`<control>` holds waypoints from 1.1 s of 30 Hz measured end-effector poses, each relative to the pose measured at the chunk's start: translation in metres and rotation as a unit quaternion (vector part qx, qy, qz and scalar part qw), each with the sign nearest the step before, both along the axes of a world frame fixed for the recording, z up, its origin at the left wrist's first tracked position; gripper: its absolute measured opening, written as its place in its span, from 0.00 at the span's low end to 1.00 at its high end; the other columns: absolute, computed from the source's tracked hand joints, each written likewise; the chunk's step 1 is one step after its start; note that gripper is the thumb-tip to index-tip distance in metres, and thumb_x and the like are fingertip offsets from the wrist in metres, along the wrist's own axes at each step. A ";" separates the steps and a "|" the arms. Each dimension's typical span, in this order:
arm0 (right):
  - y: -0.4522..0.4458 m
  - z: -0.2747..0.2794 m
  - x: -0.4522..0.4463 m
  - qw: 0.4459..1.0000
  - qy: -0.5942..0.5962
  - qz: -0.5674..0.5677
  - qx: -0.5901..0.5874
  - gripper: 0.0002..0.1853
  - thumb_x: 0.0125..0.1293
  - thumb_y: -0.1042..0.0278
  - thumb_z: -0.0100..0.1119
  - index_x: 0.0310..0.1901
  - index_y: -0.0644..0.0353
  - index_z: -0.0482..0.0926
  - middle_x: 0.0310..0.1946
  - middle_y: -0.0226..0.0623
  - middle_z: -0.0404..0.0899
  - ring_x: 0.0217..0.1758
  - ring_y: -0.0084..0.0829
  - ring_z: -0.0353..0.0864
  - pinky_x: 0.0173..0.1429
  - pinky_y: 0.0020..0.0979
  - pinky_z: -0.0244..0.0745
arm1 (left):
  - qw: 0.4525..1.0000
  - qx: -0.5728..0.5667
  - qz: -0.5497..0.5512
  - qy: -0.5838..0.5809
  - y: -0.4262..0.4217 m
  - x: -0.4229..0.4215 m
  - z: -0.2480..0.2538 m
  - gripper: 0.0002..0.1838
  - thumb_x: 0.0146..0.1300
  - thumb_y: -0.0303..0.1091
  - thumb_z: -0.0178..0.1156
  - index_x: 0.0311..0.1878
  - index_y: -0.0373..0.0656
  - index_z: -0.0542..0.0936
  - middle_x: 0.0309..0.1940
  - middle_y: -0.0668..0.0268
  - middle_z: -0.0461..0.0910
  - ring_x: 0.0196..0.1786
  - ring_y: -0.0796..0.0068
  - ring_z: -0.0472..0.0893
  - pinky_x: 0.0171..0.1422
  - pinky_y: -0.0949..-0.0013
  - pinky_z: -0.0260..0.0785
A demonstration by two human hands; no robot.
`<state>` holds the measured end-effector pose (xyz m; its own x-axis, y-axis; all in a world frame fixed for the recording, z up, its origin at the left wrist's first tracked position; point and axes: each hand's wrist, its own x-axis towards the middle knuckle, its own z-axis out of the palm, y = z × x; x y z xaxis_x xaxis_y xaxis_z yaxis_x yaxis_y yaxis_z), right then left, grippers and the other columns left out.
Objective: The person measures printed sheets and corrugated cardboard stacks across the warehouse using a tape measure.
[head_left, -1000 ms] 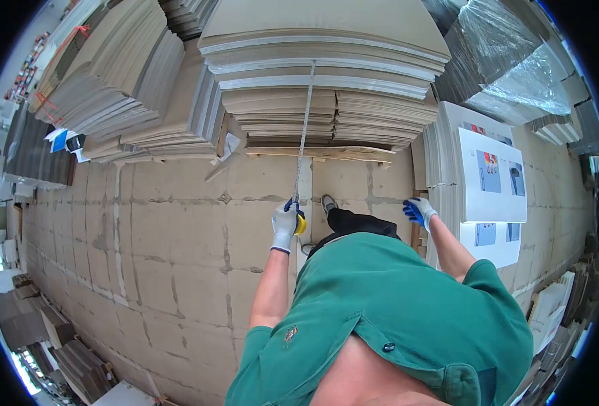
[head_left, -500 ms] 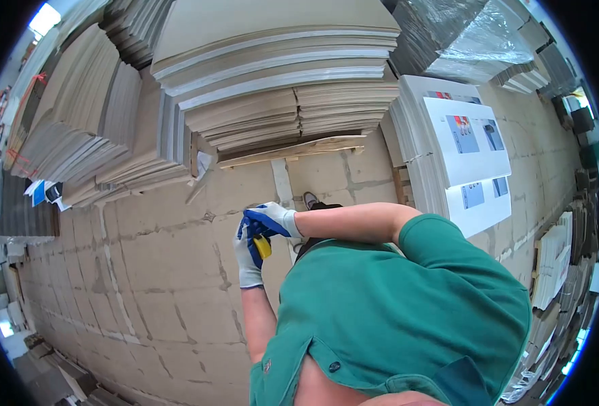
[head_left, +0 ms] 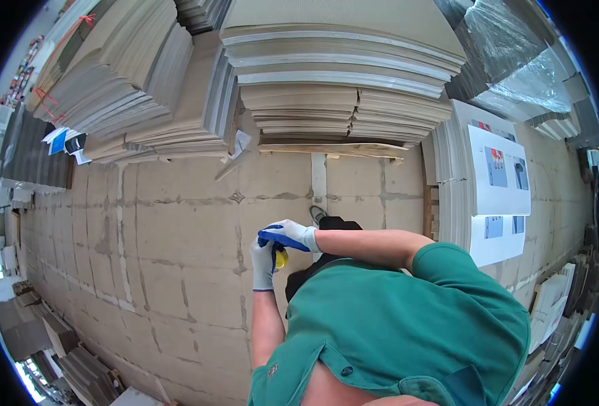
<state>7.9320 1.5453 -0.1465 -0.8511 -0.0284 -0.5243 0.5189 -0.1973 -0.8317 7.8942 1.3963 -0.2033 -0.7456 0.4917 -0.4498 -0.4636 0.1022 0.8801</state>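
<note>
Central cardboard stack (head_left: 343, 71) on pallet (head_left: 333, 148). Left of stack: side cardboard piles (head_left: 133, 78). Just off its front left corner: paper scrap (head_left: 241, 143). Right of stack, toward person: sheet pile (head_left: 477, 172). Farther right of stack, behind sheet pile: wrapped bundle (head_left: 526, 74). Before stack: shoe (head_left: 318, 215) on floor (head_left: 177, 237); tape measure (head_left: 281, 259) in left hand (head_left: 263, 260), right hand (head_left: 288, 235) up against left.

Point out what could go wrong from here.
The yellow tape measure might slip, since the right hand overlaps the left hand that holds it. The visible shoe might catch on the wooden pallet ahead if the person steps forward.
</note>
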 end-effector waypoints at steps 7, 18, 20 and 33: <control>-0.043 0.046 0.055 0.976 -0.001 -0.115 -0.186 0.19 0.67 0.49 0.48 0.49 0.52 0.78 0.46 0.27 0.79 0.49 0.24 0.77 0.53 0.30 0.71 | 0.977 -0.128 0.165 0.037 -0.236 -0.074 -0.110 0.10 0.60 0.32 0.56 0.39 0.36 0.81 0.25 0.61 0.80 0.25 0.73 0.78 0.32 0.71 0.73; -0.177 0.022 0.094 0.871 0.101 -0.362 -0.317 0.13 0.69 0.57 0.48 0.46 0.54 0.77 0.37 0.28 0.81 0.39 0.23 0.80 0.49 0.25 0.75 | 0.929 0.089 -0.174 0.315 -0.112 0.037 0.071 0.18 0.67 0.40 0.52 0.53 0.36 0.76 0.37 0.57 0.83 0.35 0.68 0.82 0.40 0.69 0.74; -0.187 0.008 0.093 0.888 0.085 -0.364 -0.266 0.14 0.70 0.58 0.47 0.50 0.56 0.76 0.40 0.28 0.80 0.41 0.23 0.79 0.50 0.26 0.75 | 0.918 -0.003 -0.184 0.351 -0.118 0.031 0.064 0.19 0.65 0.42 0.52 0.50 0.37 0.78 0.38 0.55 0.83 0.36 0.65 0.82 0.41 0.67 0.74; -0.158 -0.006 0.308 0.888 -0.238 -0.091 0.384 0.16 0.61 0.60 0.54 0.18 0.58 0.73 0.19 0.33 0.78 0.26 0.20 0.78 0.31 0.24 0.71 | 0.929 -0.274 0.069 0.239 -0.403 -0.122 -0.127 0.11 0.56 0.29 0.51 0.33 0.35 0.82 0.28 0.56 0.83 0.29 0.62 0.82 0.35 0.63 0.72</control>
